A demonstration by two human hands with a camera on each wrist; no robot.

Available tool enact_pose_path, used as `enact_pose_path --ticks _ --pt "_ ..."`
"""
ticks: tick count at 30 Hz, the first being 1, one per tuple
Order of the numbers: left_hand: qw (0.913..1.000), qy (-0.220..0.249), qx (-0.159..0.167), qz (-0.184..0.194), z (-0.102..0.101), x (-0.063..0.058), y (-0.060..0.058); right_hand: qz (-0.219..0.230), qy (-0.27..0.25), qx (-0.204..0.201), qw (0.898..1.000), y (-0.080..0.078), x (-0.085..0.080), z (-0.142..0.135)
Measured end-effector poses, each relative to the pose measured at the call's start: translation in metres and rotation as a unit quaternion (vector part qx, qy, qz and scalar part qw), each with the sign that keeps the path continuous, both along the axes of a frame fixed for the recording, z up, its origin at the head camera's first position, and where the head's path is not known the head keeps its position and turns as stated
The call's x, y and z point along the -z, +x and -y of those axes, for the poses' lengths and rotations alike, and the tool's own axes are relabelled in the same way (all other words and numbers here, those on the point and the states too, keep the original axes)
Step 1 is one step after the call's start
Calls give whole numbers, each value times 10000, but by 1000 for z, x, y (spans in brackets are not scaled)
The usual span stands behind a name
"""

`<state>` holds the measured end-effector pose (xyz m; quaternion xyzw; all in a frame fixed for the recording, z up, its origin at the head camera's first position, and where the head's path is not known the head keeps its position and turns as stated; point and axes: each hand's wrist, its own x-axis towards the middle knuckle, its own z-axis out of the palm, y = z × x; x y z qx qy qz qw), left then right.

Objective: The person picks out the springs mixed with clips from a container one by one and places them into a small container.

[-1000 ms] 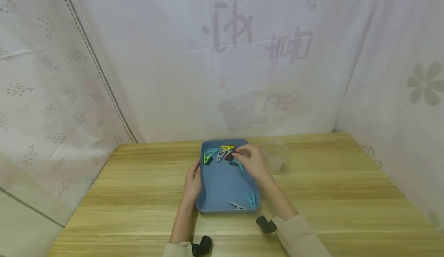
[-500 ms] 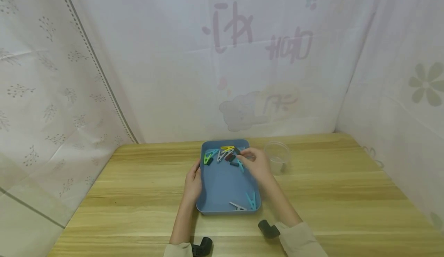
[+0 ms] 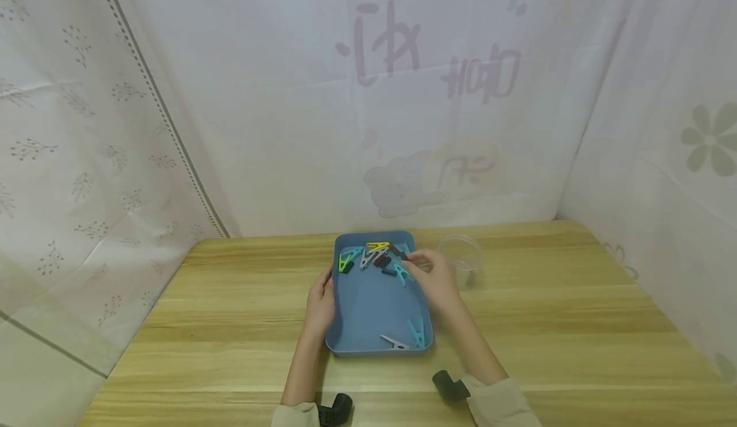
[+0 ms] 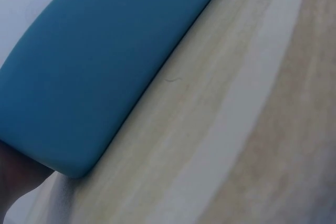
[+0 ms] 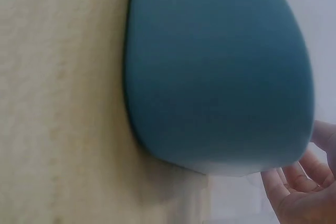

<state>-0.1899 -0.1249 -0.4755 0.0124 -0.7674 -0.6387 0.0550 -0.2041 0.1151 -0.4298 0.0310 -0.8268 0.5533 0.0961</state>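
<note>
A blue tray (image 3: 375, 305) stands on the table with several clothespins in it. My left hand (image 3: 320, 305) holds the tray's left side; in the left wrist view only a dark bit of that hand (image 4: 18, 179) shows by the tray's corner. My right hand (image 3: 436, 281) is over the tray's right rim, thumb and finger pinching at a dark-tipped clothespin (image 3: 403, 256), most of which the fingers hide. Close by lie a turquoise clothespin (image 3: 401, 273) and a yellow one (image 3: 377, 246). The right wrist view shows the right hand's curled fingers (image 5: 296, 179) beyond the tray's outer wall.
A clear round plastic jar (image 3: 460, 260) stands right of the tray, just behind my right hand. A lime-green clothespin (image 3: 343, 263) lies at the tray's far left. Grey (image 3: 395, 342) and turquoise (image 3: 417, 333) ones lie at its near right corner. Printed cloth (image 3: 288, 126) encloses the wooden table (image 3: 553, 312).
My right hand has shifted right and slightly nearer, from the middle of the clothespin pile to the tray's right rim, uncovering dark-tipped clothespins. The left hand and the tray stay put.
</note>
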Motion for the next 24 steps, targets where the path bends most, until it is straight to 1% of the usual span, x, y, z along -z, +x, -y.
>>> enact_pose_path --ticks 5,13,19,24 --pt "10000 -21 -37 -18 -1 1 -1 217 -39 58 9997 2 2 -3" --pt "9999 -68 -31 -95 0 1 -2 242 -4 79 9997 2 2 -7" --pt "9998 -171 -93 -86 2 1 -2 130 -2 104 9999 1 -1 -9" --pt "9998 -151 13 -91 1 1 -1 211 -99 176 9996 3 -2 -12"
